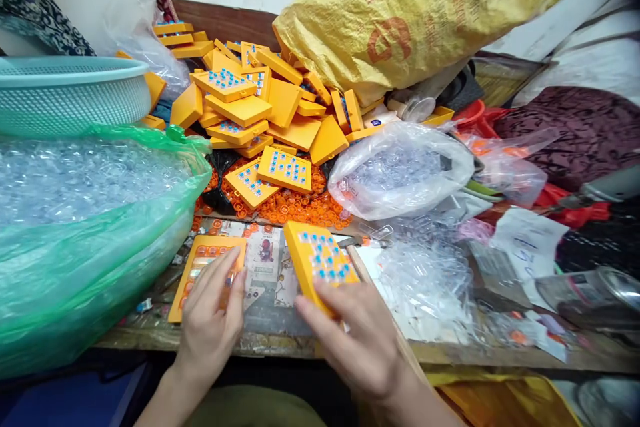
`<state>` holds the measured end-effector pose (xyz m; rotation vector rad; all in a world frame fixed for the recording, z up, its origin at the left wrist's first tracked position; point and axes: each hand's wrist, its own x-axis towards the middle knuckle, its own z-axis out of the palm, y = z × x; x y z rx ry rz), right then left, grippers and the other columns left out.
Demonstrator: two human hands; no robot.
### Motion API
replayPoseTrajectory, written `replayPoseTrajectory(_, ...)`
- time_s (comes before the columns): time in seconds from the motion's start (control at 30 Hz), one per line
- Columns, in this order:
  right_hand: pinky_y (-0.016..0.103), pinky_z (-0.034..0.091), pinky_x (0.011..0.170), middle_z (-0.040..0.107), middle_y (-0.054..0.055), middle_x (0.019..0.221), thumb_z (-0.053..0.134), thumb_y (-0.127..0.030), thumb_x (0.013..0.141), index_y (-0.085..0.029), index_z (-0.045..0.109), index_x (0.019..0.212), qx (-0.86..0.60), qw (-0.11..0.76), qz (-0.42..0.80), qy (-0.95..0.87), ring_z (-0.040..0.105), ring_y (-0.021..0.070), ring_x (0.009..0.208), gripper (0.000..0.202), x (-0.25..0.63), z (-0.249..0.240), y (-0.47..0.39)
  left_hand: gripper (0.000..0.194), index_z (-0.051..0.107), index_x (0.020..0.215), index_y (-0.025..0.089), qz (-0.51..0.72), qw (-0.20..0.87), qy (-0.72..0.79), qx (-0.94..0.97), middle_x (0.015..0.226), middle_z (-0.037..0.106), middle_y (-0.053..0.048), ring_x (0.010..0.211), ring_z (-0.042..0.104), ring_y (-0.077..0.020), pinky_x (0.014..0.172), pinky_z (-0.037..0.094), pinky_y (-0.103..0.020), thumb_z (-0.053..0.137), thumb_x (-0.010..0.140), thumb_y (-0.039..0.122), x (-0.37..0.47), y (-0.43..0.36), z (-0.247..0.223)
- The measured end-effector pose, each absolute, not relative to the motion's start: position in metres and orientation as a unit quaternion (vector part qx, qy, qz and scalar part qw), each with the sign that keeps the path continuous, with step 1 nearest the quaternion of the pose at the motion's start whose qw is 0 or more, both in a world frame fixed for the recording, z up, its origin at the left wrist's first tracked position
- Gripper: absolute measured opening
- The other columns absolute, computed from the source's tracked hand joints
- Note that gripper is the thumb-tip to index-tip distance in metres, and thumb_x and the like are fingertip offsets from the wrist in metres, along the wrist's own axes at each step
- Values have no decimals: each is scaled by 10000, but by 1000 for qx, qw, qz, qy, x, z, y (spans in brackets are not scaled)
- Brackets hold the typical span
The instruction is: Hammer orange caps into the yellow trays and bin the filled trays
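Note:
My right hand (357, 333) grips the lower edge of a yellow tray with blue pieces (325, 257), held tilted over the front of the table. To its left, my left hand (213, 310) rests over a second yellow tray with orange rings (200, 263), its fingers apart and covering the tray's right part. Whether a small piece lies under those fingers is hidden. Further back, two yellow trays with blue pieces overlap on loose orange rings (290, 205), the upper one (285, 169) lying flat. Behind them rises a heap of yellow trays (243, 109).
A green bag of clear pieces (100, 240) fills the left, below a light blue basket (70, 90). Right of centre are a white bag of clear pieces (400, 170) and loose clear plastic (430, 280). A yellow sack (425, 13) leans at the back.

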<state>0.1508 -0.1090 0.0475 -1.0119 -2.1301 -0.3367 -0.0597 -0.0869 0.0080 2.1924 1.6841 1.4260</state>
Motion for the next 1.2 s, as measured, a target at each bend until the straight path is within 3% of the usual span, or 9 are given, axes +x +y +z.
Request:
replayPoseTrajectory(0.13, 319, 459, 589, 704, 120, 847, 478, -81, 898, -116, 695, 914, -382, 330, -151, -850, 566, 183, 699, 221, 134, 8, -127, 266, 639, 1105, 132, 317, 81, 511, 795, 1085, 697, -111, 985, 643, -228, 886, 523, -367, 496, 881, 144, -32, -43, 11)
replayPoseTrajectory(0.3, 338, 441, 651, 707, 132, 908, 482, -64, 897, -110, 691, 966, -402, 323, -138, -846, 571, 195, 741, 224, 126, -13, -124, 277, 691, 986, 177, 174, 109, 491, 847, 1019, 696, -87, 960, 614, -223, 854, 503, -356, 480, 846, 64, 11, 13, 11)
replayPoseTrajectory(0.5, 297, 474, 681, 710, 90, 967, 477, -143, 925, -140, 682, 962, -380, 314, -70, -867, 590, 169, 783, 208, 136, -14, -129, 212, 725, 880, 190, 162, 132, 483, 851, 926, 712, -79, 931, 608, -237, 794, 492, -327, 562, 800, 80, 34, 43, 4)
replayPoseTrajectory(0.6, 303, 488, 778, 701, 105, 1000, 493, -108, 904, -138, 674, 968, -366, 354, -72, -857, 602, 176, 884, 194, 155, -10, -136, 186, 731, 922, 190, 173, 152, 501, 834, 926, 730, -79, 928, 625, -248, 823, 495, -352, 596, 805, 133, 31, 44, 8)
replayPoseTrajectory(0.73, 347, 497, 805, 659, 121, 994, 585, -111, 849, -158, 654, 1031, -527, 399, -147, -736, 607, 215, 938, 200, 199, -9, -141, 225, 699, 1031, 181, 207, 185, 527, 803, 968, 740, -62, 902, 661, -209, 826, 519, -324, 582, 839, 204, 14, 27, 16)
replayPoseTrajectory(0.87, 343, 519, 617, 651, 95, 1001, 556, -374, 867, -159, 603, 1165, -732, 238, -15, -638, 648, 250, 866, 371, 233, -17, -135, 160, 722, 902, 163, 275, 248, 529, 764, 883, 754, -48, 810, 689, -179, 785, 540, -288, 590, 814, 180, -7, -8, 16)
replayPoseTrajectory(0.93, 354, 514, 606, 655, 72, 973, 510, -403, 870, -170, 573, 1230, -767, 181, 47, -614, 654, 256, 849, 433, 240, -22, -130, 169, 726, 905, 148, 308, 277, 523, 745, 919, 752, -72, 842, 691, -192, 814, 539, -307, 588, 810, 172, -11, -24, 11)
replayPoseTrajectory(1.07, 349, 520, 693, 635, 57, 901, 482, -358, 868, -172, 595, 1209, -759, 236, 82, -601, 649, 222, 814, 405, 244, -27, -126, 160, 728, 895, 153, 301, 337, 500, 739, 927, 743, -67, 857, 684, -184, 805, 546, -300, 593, 809, 145, -8, -39, 3)
replayPoseTrajectory(1.2, 298, 546, 700, 601, 75, 930, 493, -361, 886, -158, 586, 1193, -713, 312, 98, -620, 655, 194, 836, 380, 235, -17, -133, 163, 719, 895, 142, 287, 304, 484, 769, 898, 696, -68, 836, 663, -174, 775, 547, -286, 580, 816, 114, -2, -39, -1)
